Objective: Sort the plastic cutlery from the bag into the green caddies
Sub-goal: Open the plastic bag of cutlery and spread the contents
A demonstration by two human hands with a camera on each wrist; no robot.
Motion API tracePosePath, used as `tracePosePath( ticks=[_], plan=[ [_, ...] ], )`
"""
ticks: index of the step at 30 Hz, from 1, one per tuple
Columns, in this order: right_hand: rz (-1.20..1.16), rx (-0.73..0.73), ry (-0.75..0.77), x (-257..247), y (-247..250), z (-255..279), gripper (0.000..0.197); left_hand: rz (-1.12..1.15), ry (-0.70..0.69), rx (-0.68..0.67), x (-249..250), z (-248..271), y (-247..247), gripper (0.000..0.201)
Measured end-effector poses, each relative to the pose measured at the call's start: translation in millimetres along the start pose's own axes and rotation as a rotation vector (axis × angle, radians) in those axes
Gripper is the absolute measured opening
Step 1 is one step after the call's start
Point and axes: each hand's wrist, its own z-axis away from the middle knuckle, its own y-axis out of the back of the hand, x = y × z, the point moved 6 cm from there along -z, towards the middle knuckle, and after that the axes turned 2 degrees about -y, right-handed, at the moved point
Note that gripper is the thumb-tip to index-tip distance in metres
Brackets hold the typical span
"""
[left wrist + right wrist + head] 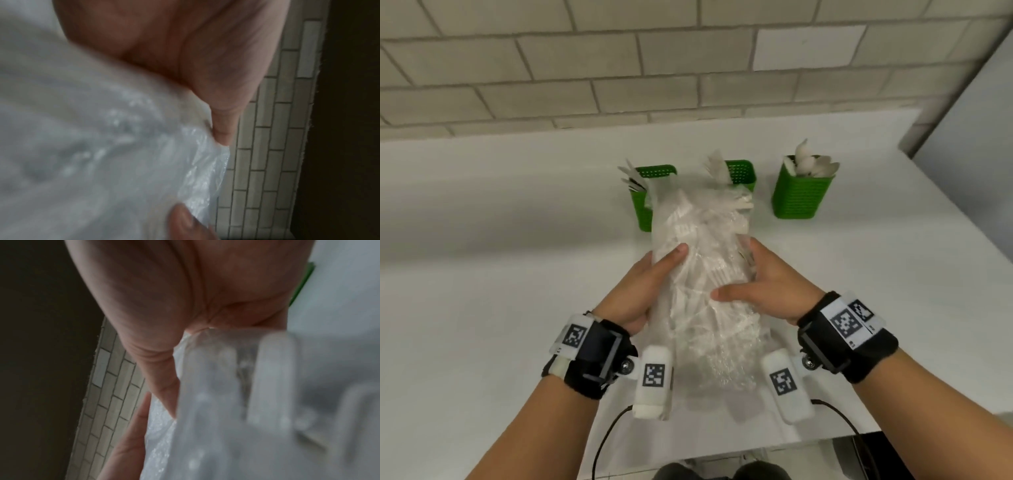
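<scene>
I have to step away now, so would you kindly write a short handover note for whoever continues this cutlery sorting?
Left hand: grips the left side of the clear plastic bag of white cutlery, thumb on top.
Right hand: grips the bag's right side, thumb across its front.
The bag is held above the white counter, in front of three green perforated plastic caddies.
Left caddy and middle caddy each hold some white cutlery; the type is unclear. The right caddy holds white spoons.
Done: some pieces are sorted.
Left: the bag looks well filled; empty it, sorting by type.
</scene>
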Motion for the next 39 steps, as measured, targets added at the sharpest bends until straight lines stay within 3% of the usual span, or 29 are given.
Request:
tracePosePath(
  ticks=[3, 6, 11, 12, 14, 16, 18, 20, 22, 23, 27, 30, 32, 34, 36, 39],
  plan=[
    [0.083, -0.066, -0.088, 33, 10, 6, 0.096, -0.011, 0.08, 0.029, -24, -4, -25, 0.051],
    [0.196, -0.085, -0.151, 55, 17, 5, 0.102, -0.022, 0.158, 0.138, -42, -9, -28, 0.082],
    [0.418, -0.072, -0.168, 62, 36, 10, 0.077, 0.23, 0.159, 0.265, -40, 2, -30, 0.051],
    [0.438, -0.056, -0.16, 61, 39, 12, 0.08, 0.239, 0.141, 0.287, -41, 4, -28, 0.047],
    [0.424, 0.051, -0.129, 53, 48, 18, 0.078, 0.231, 0.095, 0.325, -38, 7, -28, 0.045],
    [0.318, 0.19, 0.014, 26, 56, 30, 0.057, 0.251, -0.008, 0.379, -23, 13, -27, 0.036],
    [0.1, 0.138, 0.096, -5, 52, 40, 0.053, 0.248, -0.14, 0.311, 7, 18, -37, 0.03],
    [-0.033, -0.126, 0.072, -34, 29, 52, 0.069, 0.199, -0.262, 0.205, 43, 25, -59, 0.038],
    [-0.036, -0.287, 0.228, -71, 8, 64, 0.067, 0.122, -0.355, 0.164, 74, 27, -77, 0.042],
    [-0.037, -0.294, 0.339, -87, 3, 67, 0.06, 0.095, -0.398, 0.154, 87, 27, -86, 0.04],
    [-0.058, -0.007, 0.497, -128, 24, 67, 0.039, 0.093, -0.565, 0.052, 134, 33, -108, 0.037],
    [-0.031, 0.102, 0.569, -164, 51, 78, 0.034, 0.061, -0.713, -0.06, 178, 45, -119, 0.036],
    [-0.148, 0.086, 0.671, -192, 66, 90, 0.028, 0.015, -0.844, -0.134, 208, 55, -125, 0.029],
    [-0.295, 0.038, 0.722, -206, 73, 95, 0.03, -0.046, -0.886, -0.187, 225, 57, -128, 0.036],
    [-0.307, 0.051, 0.669, -200, 72, 87, 0.027, -0.103, -0.887, -0.157, 223, 57, -123, 0.037],
    [-0.098, 0.125, 0.504, -165, 64, 67, 0.024, -0.135, -0.775, -0.055, 189, 49, -101, 0.042]
  ],
)
